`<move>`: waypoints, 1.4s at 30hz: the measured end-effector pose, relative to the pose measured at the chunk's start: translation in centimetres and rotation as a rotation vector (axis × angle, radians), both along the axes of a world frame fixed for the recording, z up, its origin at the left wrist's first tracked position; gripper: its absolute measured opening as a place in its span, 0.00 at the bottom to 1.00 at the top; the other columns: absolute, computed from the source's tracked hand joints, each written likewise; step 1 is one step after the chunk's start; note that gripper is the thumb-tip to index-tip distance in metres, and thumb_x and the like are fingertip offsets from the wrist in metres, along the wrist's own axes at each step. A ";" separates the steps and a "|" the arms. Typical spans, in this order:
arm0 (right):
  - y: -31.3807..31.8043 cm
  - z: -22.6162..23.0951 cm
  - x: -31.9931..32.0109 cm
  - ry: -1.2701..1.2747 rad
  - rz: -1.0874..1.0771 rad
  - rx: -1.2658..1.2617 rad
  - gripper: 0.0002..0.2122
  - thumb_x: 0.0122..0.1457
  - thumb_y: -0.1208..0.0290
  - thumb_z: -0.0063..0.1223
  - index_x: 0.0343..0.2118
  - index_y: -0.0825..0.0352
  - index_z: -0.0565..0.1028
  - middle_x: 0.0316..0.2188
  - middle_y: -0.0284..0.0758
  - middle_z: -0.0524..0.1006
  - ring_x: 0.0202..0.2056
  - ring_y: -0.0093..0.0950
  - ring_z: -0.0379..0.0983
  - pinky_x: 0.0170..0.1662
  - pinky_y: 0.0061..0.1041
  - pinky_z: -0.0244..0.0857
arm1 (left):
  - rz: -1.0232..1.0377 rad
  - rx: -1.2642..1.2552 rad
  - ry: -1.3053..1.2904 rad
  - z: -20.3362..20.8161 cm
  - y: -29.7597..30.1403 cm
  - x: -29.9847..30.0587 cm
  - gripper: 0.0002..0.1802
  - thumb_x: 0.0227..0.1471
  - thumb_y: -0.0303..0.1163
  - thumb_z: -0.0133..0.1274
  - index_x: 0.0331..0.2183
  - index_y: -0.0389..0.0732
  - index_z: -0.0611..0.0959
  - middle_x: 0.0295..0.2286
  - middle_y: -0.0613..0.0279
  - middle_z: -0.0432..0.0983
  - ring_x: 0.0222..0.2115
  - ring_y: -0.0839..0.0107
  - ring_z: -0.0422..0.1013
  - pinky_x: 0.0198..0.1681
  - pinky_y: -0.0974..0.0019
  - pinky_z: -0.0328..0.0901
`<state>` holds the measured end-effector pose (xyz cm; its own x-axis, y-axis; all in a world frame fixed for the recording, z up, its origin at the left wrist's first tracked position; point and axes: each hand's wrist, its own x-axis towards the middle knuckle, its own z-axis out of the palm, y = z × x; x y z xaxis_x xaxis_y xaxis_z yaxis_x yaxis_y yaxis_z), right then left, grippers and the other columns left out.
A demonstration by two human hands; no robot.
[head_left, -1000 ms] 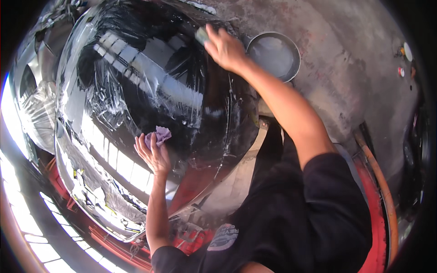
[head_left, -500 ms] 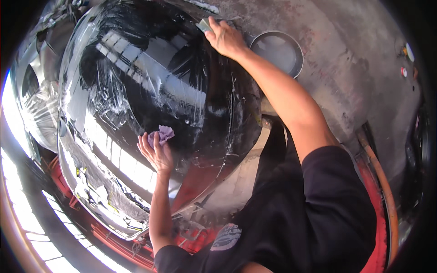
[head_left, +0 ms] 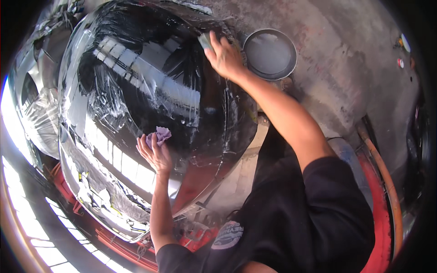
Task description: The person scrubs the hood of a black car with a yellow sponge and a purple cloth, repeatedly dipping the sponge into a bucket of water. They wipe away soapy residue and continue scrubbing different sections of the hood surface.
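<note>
In the head view, my left hand (head_left: 157, 157) has its fingers round a crumpled purple cloth (head_left: 162, 135), over the black panel (head_left: 182, 141); my right hand (head_left: 225, 59) grasps a greenish pad (head_left: 205, 42) at the panel's far right edge, fingers spread, probably for even pressure. Right of the panel sits a basin (head_left: 280, 75), presumably for easy reach.

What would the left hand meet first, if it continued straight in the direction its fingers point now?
Probably the whitish smears on the black panel, ahead of the left hand and its purple cloth; exact depth is unclear.
</note>
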<state>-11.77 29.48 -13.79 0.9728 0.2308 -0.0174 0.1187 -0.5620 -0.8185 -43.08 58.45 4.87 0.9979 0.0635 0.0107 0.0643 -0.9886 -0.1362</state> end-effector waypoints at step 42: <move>4.1 10.5 -28.1 -0.124 -0.058 -0.077 0.38 0.71 0.57 0.61 0.78 0.69 0.63 0.49 0.56 0.75 0.45 0.53 0.79 0.46 0.54 0.77 | 0.051 0.017 -0.114 0.9 0.3 -2.4 0.29 0.73 0.47 0.56 0.70 0.53 0.78 0.69 0.44 0.64 0.73 0.37 0.57 0.76 0.28 0.50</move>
